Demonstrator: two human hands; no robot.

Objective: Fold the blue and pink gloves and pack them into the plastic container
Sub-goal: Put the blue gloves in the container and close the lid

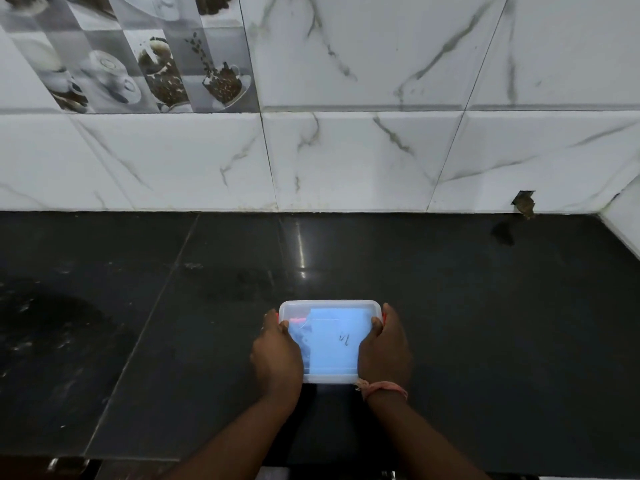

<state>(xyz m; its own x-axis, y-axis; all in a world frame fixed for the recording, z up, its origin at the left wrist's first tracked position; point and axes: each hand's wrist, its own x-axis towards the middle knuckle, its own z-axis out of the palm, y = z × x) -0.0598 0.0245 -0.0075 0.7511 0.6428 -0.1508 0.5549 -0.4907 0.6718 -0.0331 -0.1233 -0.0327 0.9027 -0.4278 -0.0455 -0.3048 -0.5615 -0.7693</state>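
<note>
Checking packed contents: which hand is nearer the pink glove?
Left. The left hand grips the container edge beside the pink glove; the right hand holds the opposite side.

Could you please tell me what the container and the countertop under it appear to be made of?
Container: seemingly translucent, frosted plastic, as blue contents show through hazily. Countertop: likely polished dark stone or granite, given its glossy light reflection and a visible slab seam.
</note>
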